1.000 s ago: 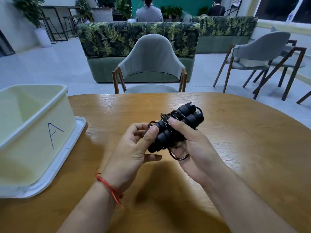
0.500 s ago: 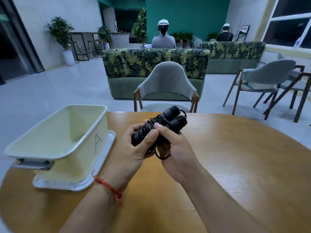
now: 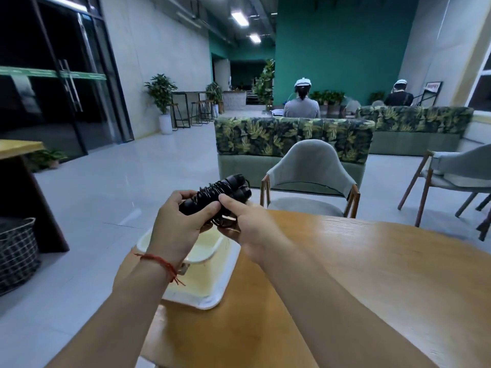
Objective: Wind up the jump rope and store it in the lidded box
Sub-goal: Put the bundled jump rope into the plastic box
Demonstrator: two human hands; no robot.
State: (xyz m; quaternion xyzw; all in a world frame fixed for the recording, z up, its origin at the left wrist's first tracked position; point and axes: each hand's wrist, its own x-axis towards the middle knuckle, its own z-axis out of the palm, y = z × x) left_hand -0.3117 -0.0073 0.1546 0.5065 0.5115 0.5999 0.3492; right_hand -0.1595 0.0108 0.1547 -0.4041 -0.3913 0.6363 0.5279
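Observation:
The black jump rope [image 3: 218,193] is a tight bundle, its cord coiled around the two foam handles. My left hand [image 3: 178,227] grips the bundle's near end. My right hand [image 3: 247,224] pinches it from the right, thumb on top, a small loop of cord under the fingers. Both hands hold it in the air above the open cream box [image 3: 210,248]. The box stands on its white lid [image 3: 210,296] at the left edge of the round wooden table [image 3: 358,274]. My left forearm hides most of the box.
A grey chair [image 3: 310,179] stands at the table's far side, a leaf-patterned sofa [image 3: 292,136] behind it. More chairs [image 3: 451,176] are to the right. A checked basket [image 3: 16,251] sits on the floor at left. Two people sit far back.
Both hands carried the wound rope leftward from above the table's middle to above the box. The view swung left and up, so the box now lies under my hands.

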